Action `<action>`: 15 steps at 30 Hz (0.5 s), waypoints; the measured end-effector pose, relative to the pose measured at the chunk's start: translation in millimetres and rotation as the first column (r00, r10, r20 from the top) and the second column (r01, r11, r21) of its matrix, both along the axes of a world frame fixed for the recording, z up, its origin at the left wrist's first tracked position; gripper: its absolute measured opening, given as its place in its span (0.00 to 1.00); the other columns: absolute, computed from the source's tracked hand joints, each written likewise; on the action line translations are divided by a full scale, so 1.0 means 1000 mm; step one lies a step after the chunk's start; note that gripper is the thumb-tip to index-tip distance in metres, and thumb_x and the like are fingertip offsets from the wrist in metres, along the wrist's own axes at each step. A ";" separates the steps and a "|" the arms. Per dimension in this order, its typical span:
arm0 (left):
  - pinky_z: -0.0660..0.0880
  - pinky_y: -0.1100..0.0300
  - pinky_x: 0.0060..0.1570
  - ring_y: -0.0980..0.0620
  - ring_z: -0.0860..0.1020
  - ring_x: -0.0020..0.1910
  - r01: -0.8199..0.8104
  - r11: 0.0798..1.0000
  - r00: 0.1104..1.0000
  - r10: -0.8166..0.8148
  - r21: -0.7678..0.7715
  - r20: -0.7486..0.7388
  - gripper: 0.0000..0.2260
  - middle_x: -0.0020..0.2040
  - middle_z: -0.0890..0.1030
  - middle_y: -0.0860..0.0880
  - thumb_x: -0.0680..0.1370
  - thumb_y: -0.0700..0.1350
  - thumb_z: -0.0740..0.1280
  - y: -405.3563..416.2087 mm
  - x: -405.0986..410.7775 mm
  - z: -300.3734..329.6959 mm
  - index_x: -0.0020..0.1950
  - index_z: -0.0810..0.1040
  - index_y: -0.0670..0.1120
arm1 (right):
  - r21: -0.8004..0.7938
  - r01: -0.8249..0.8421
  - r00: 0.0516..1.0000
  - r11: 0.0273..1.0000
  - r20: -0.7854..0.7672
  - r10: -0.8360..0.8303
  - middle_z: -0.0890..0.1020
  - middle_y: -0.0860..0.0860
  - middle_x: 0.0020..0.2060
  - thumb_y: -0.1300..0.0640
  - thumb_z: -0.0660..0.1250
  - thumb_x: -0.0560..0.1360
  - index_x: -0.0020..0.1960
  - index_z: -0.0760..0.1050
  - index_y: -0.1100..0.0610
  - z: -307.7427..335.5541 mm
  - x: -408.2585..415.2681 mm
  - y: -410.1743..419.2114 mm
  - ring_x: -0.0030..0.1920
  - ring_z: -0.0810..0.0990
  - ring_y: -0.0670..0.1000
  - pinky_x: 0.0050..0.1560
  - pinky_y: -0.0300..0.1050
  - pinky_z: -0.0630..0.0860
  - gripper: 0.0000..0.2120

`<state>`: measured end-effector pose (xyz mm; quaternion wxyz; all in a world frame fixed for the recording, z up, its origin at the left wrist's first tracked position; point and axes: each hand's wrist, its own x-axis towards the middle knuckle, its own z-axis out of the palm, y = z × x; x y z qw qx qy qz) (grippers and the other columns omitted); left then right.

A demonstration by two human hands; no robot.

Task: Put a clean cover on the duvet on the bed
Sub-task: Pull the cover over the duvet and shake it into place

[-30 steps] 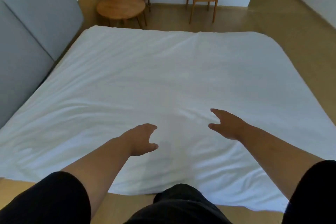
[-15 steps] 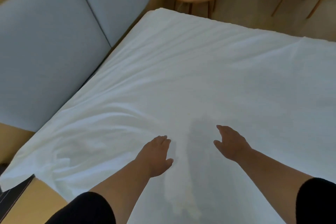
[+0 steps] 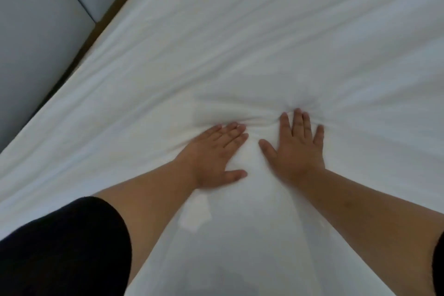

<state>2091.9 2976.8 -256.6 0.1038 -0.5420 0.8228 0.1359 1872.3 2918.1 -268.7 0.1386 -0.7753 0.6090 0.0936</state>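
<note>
both grips [image 3: 213,151] [image 3: 296,149] flat on blurred cover [image 3: 240,43]

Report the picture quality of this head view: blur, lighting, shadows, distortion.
Head view: soft overall, with slight motion blur on the right hand and left hand; even, dim light with no glare; faint shadow falls on the white cover beneath the forearms; wide-angle bending curves the grey headboard edge; blocky compression smears the fabric folds.

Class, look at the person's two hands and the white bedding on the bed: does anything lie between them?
Nothing visible does. The left hand and right hand both lie flat, fingers straight, directly on the white bedding, which bunches ahead of them.
</note>
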 end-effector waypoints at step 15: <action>0.57 0.41 0.75 0.33 0.57 0.76 -0.808 0.570 0.573 0.819 -0.151 0.024 0.30 0.79 0.56 0.35 0.83 0.52 0.54 -0.208 0.280 -0.003 0.80 0.53 0.38 | -0.151 -0.043 0.999 0.988 0.015 0.045 0.49 0.65 0.80 0.30 0.47 0.77 0.82 0.51 0.46 -0.059 0.105 -0.112 0.81 0.43 0.62 0.77 0.67 0.40 0.38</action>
